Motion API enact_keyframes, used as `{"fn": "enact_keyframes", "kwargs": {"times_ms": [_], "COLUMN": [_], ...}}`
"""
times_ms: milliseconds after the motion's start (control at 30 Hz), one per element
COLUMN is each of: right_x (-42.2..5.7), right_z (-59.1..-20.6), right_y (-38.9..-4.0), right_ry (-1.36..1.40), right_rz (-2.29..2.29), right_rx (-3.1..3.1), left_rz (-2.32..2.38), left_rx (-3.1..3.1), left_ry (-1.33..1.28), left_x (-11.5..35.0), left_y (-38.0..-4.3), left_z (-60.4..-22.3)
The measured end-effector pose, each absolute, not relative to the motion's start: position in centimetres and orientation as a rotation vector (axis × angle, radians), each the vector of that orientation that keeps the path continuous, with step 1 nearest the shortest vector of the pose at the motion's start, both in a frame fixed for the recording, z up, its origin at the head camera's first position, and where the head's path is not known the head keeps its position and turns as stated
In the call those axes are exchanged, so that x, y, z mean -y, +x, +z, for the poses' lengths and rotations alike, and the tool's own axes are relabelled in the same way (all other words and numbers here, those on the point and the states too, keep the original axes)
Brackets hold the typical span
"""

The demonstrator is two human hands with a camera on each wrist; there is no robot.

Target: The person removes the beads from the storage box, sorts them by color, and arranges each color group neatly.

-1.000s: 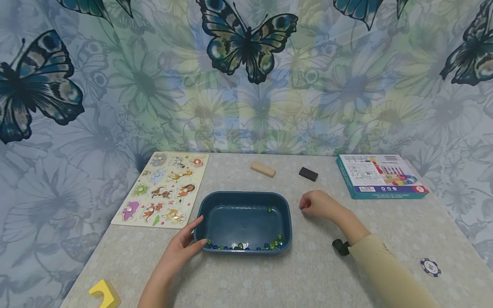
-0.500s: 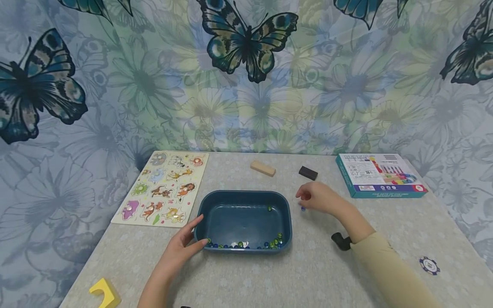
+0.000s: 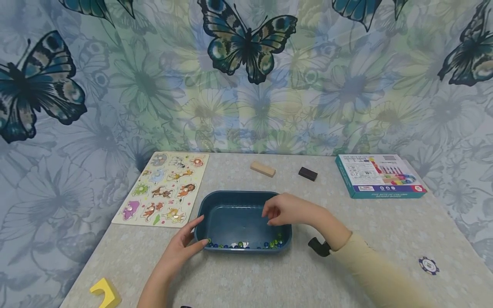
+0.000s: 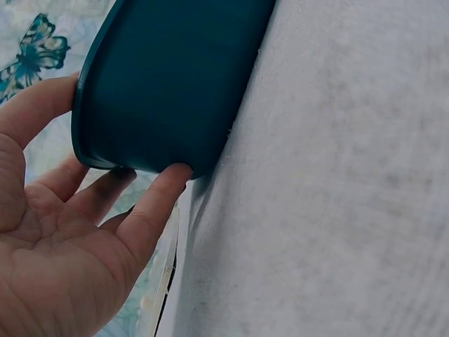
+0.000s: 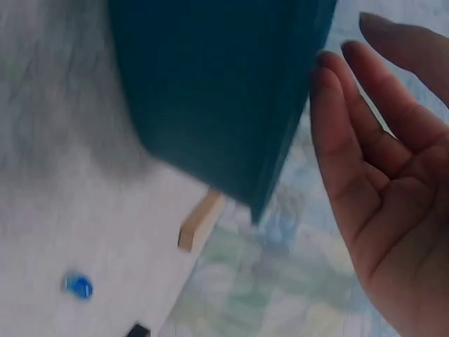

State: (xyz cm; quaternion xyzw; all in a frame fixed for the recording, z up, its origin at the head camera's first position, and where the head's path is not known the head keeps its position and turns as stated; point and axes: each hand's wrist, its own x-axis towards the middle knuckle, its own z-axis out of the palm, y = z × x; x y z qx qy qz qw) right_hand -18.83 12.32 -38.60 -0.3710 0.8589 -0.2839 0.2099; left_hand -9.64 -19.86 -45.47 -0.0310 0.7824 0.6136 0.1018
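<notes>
Blue tray (image 3: 231, 222) on the surface (image 3: 239, 282), long axis left to right; left hand (image 3: 184, 241) holds its left end, right hand (image 3: 288, 210), loosely bent, nothing visible held, hovers over its right end, nearer a blue marble (image 5: 82, 286) outside.

Soft, even light, dimmer wrist views (the right one blurry).

It's smooth plastic with a soft sheen on the dark-blue rounded rectangular tub (image 3: 231, 220), and a glossy, glass-like finish on the round green and blue beads (image 3: 240, 245)! Matt wood on the pale oblong block (image 3: 263, 168), smooth printed card on the flat teal-edged box (image 3: 381, 176).
</notes>
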Motion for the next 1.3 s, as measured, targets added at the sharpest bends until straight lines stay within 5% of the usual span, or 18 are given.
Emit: {"fn": "enact_keyframes", "kwargs": {"times_ms": [1300], "right_x": [-8.7], "right_z": [-41.6], "right_y": [-16.6], "right_ry": [-0.942], "right_rz": [-0.482], "right_rx": [-2.327], "left_rz": [1.843], "left_rx": [-2.303], "left_ry": [-0.057], "left_x": [19.8], "left_y": [-9.4], "left_z": [-45.5]}}
